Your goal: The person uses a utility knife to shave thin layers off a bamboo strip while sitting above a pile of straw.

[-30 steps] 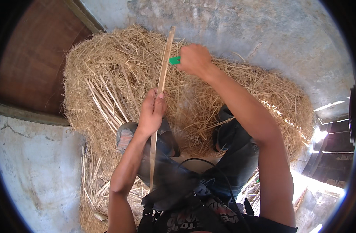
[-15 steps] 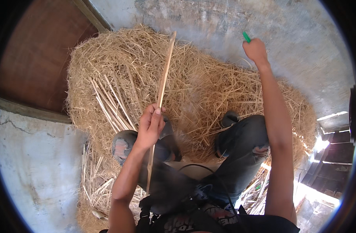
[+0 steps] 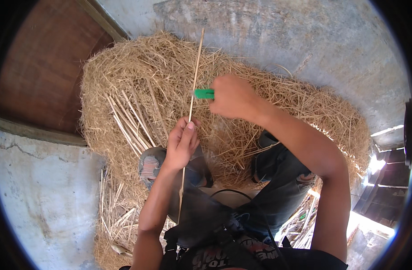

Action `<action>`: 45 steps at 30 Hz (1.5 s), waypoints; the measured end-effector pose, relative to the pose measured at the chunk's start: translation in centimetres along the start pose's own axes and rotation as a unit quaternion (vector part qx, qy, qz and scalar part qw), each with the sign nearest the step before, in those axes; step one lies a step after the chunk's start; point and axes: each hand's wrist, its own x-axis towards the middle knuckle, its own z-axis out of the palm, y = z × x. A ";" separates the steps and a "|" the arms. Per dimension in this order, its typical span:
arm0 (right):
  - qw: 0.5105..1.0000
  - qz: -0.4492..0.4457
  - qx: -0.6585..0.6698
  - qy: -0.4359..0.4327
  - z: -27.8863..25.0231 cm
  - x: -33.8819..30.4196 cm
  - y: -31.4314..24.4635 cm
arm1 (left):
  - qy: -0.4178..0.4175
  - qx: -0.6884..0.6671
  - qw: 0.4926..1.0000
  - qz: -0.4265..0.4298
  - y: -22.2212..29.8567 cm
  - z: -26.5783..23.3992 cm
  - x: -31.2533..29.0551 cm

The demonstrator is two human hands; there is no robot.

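Observation:
My left hand (image 3: 183,143) is closed round the middle of a long, thin bamboo strip (image 3: 198,60). The strip slants upright, its lower end by my left thigh and its top near the wall. My right hand (image 3: 233,95) makes a fist round a green-handled tool (image 3: 204,93), whose working end meets the strip a little above my left hand. How far that end touches or cuts into the strip I cannot make out, and my fist hides the rest of the tool.
A large heap of straw-like shavings (image 3: 138,63) lies before my legs, against a grey wall (image 3: 278,31). Several cut strips (image 3: 129,121) rest on it beside my left knee. More pieces (image 3: 125,218) lie at the lower left. A brown panel (image 3: 48,67) stands at the upper left.
My right hand has swung from the upper right near the wall, in and down to the strip, with the green-handled tool. The strip has turned narrower edge toward view; my left hand shifted slightly right.

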 end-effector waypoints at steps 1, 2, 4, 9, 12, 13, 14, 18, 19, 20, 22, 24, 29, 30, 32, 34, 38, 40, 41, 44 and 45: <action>1.000 0.004 -0.002 0.005 0.5 0.2 -0.2 | 0.001 0.000 1.000 -0.003 0.1 0.0 0.0; 1.000 0.009 -0.004 0.008 1.0 0.3 -0.3 | 0.003 -0.002 1.000 -0.006 0.1 0.0 -0.2; 0.999 0.044 0.002 0.028 1.3 1.0 0.2 | 0.007 0.012 1.000 -0.020 0.1 -0.3 -0.6; 0.982 0.155 -0.014 0.104 -3.1 3.2 5.3 | -0.003 0.079 0.996 -0.050 -0.5 -1.0 -2.0; 0.990 0.127 -0.004 0.053 -2.3 1.8 4.3 | 0.024 0.130 0.990 -0.037 -0.5 -1.4 -2.0; 0.994 0.101 -0.015 0.030 -1.7 1.3 3.4 | 0.029 0.129 0.991 -0.029 -0.6 -1.4 -2.0; 0.997 0.074 -0.025 0.006 -0.9 0.9 1.9 | 0.035 0.129 0.991 -0.022 -0.7 -1.5 -1.8; 0.999 0.027 -0.038 -0.009 1.4 1.0 0.6 | 0.045 0.122 0.991 -0.028 -0.4 -1.3 -1.7; 0.998 0.064 -0.023 0.000 1.2 1.2 0.9 | 0.048 0.144 0.988 -0.016 -0.6 -1.5 -1.8; 0.995 0.100 -0.011 0.010 0.1 1.8 1.4 | 0.050 0.163 0.985 -0.002 -0.8 -1.6 -1.8; 0.986 0.161 -0.014 0.029 -1.7 3.1 3.6 | 0.048 0.207 0.977 0.023 -0.9 -1.5 -1.9; 0.974 0.216 -0.041 0.048 -3.1 3.4 7.0 | 0.035 0.254 0.966 0.042 -0.8 -1.0 -1.9; 0.980 0.185 -0.039 0.069 -3.0 2.3 7.4 | 0.040 0.325 0.944 0.040 -0.7 -0.6 -1.4; 0.983 0.169 -0.024 0.061 -2.7 2.1 6.4 | 0.041 0.330 0.942 0.036 -0.9 -0.8 -1.4; 0.992 0.120 -0.044 0.018 -1.2 1.3 4.0 | 0.054 0.338 0.938 0.045 -0.3 -0.3 -1.5; 0.995 0.078 -0.055 -0.028 0.5 0.5 2.2 | 0.071 0.360 0.929 0.044 -0.1 -0.1 -1.5; 0.995 0.087 -0.024 -0.046 1.7 0.9 1.9 | 0.108 0.404 0.908 0.040 0.0 -0.3 -1.5; 0.989 0.143 -0.012 -0.023 0.6 2.3 3.5 | 0.113 0.413 0.903 0.041 0.0 -0.4 -1.8; 0.984 0.174 -0.017 -0.015 -0.3 3.4 5.3 | 0.113 0.417 0.901 0.040 0.1 -0.6 -2.0; 0.959 0.276 -0.032 0.063 -2.6 3.5 11.5 | 0.104 0.413 0.904 0.041 0.0 -0.7 -2.1; 0.954 0.282 -0.052 0.091 -3.4 2.5 13.2 | 0.101 0.408 0.906 0.042 -0.1 -0.8 -2.0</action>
